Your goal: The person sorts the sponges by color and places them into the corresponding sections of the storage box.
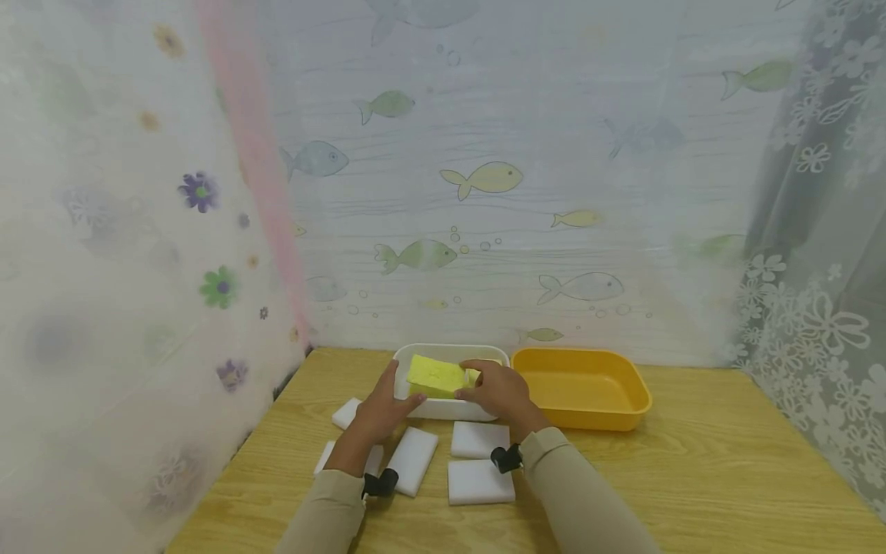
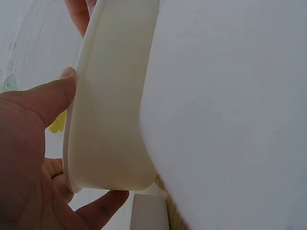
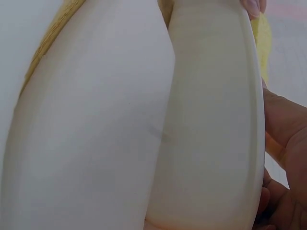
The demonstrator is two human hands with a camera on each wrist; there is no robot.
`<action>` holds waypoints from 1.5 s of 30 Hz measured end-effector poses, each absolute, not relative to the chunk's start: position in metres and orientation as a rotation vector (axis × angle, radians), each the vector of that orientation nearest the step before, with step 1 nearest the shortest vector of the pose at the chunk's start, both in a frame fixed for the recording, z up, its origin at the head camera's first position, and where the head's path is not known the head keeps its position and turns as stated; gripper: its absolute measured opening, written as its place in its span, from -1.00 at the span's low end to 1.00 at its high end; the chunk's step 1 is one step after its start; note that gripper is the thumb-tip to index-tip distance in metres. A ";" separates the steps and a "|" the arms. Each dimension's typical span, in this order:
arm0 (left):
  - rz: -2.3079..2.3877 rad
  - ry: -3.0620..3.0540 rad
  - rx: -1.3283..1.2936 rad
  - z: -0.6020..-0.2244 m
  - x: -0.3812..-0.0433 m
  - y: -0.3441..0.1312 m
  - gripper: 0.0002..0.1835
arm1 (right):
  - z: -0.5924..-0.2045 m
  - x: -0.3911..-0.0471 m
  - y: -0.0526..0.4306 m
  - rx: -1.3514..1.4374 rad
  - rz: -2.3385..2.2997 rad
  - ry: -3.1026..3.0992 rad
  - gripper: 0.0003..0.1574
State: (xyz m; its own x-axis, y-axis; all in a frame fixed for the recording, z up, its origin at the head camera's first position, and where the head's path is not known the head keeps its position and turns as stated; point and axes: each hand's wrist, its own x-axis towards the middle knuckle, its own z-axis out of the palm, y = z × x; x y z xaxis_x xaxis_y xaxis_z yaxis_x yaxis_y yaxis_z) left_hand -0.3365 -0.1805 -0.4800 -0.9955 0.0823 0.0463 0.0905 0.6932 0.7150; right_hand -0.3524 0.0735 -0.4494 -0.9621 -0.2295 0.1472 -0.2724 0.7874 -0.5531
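Observation:
A white tray [image 1: 443, 408] stands on the table with yellow sponges in it. The front sponge [image 1: 436, 374] sits high inside, and a second sponge [image 1: 482, 375] shows partly behind my right hand [image 1: 500, 391]. That hand pinches the front sponge's right end between thumb and index finger. At the tray's left end my left hand [image 1: 379, 408] grips the corner, its thumb [image 2: 60, 88] over the front rim and a finger along the outside of the end wall [image 2: 108, 187]. In the right wrist view my right hand [image 3: 288, 129] is partly hidden behind the tray's rim.
A yellow-orange tray [image 1: 602, 422] stands right beside the white one. Several white foam blocks lie on the near side, among them one [image 1: 413, 460] by my left wrist and two [image 1: 481, 440] before the right arm. A patterned curtain [image 1: 484, 231] hangs behind the wooden table [image 1: 720, 454].

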 end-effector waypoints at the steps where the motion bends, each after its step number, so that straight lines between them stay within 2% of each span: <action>1: -1.219 -2.880 -0.146 -0.480 -0.337 -0.181 0.17 | -0.449 -0.352 0.074 0.412 0.911 -2.899 -0.24; 17: -1.217 -2.886 -0.136 -0.479 -0.335 -0.180 0.18 | -0.450 -0.353 0.073 0.406 0.893 -2.903 -0.23; 45: -1.224 -2.888 -0.113 -0.477 -0.332 -0.178 0.10 | -0.447 -0.349 0.073 0.405 0.915 -2.918 -0.22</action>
